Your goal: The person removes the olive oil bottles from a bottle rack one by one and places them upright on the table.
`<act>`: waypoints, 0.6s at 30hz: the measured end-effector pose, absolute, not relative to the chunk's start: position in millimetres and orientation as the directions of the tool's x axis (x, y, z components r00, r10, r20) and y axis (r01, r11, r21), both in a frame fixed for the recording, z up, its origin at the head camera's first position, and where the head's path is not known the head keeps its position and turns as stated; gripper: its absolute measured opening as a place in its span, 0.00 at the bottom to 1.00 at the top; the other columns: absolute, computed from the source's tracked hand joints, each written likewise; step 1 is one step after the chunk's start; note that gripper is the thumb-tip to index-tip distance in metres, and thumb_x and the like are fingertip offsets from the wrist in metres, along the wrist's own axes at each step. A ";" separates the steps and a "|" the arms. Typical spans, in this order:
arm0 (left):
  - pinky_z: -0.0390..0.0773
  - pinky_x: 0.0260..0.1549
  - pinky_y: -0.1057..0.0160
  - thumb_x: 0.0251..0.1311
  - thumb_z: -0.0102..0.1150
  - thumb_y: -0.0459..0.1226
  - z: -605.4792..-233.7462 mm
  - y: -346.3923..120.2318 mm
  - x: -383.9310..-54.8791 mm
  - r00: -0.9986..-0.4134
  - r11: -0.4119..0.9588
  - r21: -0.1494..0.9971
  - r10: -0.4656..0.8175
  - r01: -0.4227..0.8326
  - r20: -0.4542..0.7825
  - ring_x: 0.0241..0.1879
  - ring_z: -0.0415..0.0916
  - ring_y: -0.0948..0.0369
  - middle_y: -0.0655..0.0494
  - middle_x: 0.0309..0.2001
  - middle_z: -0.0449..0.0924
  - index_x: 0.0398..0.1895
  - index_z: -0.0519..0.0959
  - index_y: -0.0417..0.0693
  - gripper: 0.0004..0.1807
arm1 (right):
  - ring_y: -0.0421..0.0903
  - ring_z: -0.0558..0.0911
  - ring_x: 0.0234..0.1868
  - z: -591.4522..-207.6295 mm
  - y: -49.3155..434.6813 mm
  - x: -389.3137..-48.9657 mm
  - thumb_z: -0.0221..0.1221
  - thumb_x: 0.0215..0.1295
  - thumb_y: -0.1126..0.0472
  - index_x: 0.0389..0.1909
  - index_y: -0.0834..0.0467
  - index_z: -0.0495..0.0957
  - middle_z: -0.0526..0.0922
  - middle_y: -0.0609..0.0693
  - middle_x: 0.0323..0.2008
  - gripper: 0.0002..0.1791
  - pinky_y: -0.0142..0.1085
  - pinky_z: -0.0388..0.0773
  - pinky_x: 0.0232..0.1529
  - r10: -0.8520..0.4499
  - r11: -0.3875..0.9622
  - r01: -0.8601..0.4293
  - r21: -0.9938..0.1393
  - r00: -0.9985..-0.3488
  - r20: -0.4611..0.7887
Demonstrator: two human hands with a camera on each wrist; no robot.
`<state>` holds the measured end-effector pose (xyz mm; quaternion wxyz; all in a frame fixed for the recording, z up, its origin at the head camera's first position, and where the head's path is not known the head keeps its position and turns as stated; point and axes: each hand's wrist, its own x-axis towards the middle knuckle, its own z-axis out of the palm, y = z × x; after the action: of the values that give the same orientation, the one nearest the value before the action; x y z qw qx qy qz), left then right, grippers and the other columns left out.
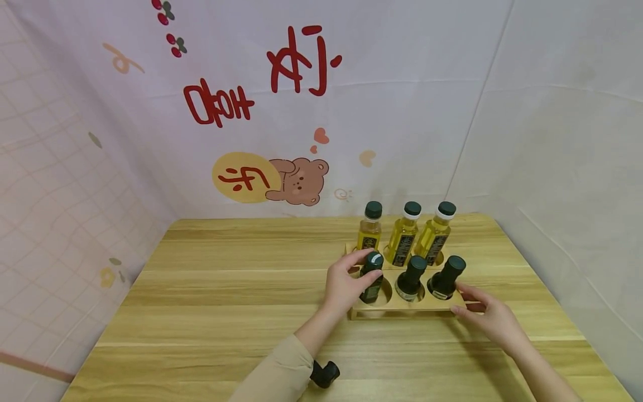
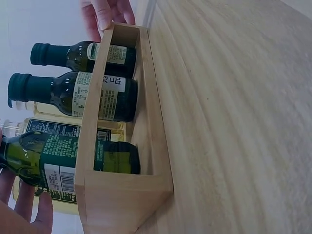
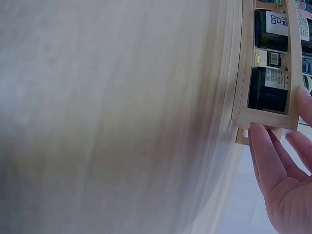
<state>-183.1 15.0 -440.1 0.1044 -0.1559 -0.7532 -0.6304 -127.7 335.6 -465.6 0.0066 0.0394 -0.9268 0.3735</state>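
Note:
A two-tier wooden bottle rack (image 1: 402, 306) stands on the table. My left hand (image 1: 344, 283) holds a green glass bottle (image 1: 373, 291) near its dark cap, thumb and fingers on either side. The left wrist view shows this bottle's lower end inside the front tier, with its barcode label (image 2: 59, 178) above the top board. My right hand (image 1: 491, 319) grips the rack's front right corner. In the right wrist view its fingers (image 3: 267, 158) lie against the end panel. Two dark bottles, one in the middle (image 1: 414, 273) and one at right (image 1: 447, 277), stand in the front tier.
Three clear bottles of yellow oil, at left (image 1: 369, 233), middle (image 1: 403, 240) and right (image 1: 433, 237), stand in the rear tier. A white printed cloth (image 1: 402, 111) hangs behind the wooden table (image 1: 241, 279). A small black object (image 1: 326, 375) shows beside the left sleeve.

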 end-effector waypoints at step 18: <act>0.79 0.48 0.45 0.55 0.68 0.24 -401.6 4.8 -177.1 -0.900 -0.011 0.904 0.097 0.427 0.426 0.48 0.79 0.47 0.41 0.50 0.82 0.54 0.81 0.33 0.21 | 0.62 0.81 0.51 -463.3 333.8 -124.6 0.66 0.65 0.49 0.70 0.63 0.67 0.75 0.69 0.58 0.38 0.34 0.79 0.39 -0.051 0.720 -0.034 -0.694 -0.999 -0.004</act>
<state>-177.1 4.8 -401.6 0.1204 -0.1891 -0.6929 -0.6853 -124.6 333.8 -463.3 -0.0114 0.0228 -0.9272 0.3738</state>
